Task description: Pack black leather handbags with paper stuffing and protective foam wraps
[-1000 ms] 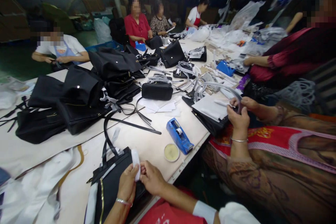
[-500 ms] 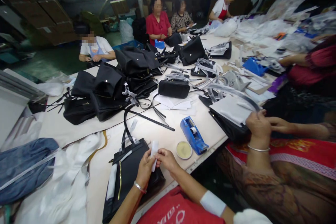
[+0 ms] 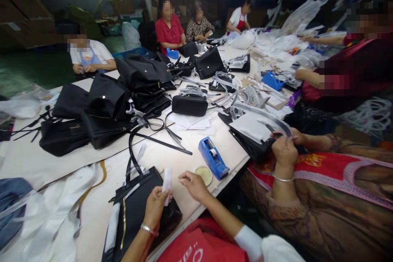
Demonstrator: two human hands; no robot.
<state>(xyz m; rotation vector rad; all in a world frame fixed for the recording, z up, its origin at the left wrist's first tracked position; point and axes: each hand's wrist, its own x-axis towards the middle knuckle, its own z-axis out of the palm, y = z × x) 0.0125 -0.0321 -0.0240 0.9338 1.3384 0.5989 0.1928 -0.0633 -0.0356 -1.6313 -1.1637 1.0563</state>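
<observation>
My left hand (image 3: 156, 206) is closed on a white strip (image 3: 167, 182), perhaps paper or thin foam, holding it upright above a black handbag (image 3: 144, 200). The bag lies at the table's front edge, its gold zipper showing and its strap running up the table. White wrapping covers part of its side. To the right, my right hand (image 3: 195, 186) is off the strip, its fingers loosely stretched with nothing visible in them. It is nearest to a round shallow tin (image 3: 204, 175), which it partly covers. Just beyond stands a blue tape dispenser (image 3: 213, 157).
Black bags (image 3: 107, 102) are heaped at the left. A small black bag (image 3: 189, 105) rests near white papers (image 3: 192, 122). At the right a co-worker's hands (image 3: 285, 149) handle a wrapped bag (image 3: 253, 129). White cloth (image 3: 58, 213) lies at the left. Other people work around the table.
My right hand has let go of the white strip and moved right toward the tin and dispenser. My left hand keeps the strip. The whole view has shifted slightly to the right.
</observation>
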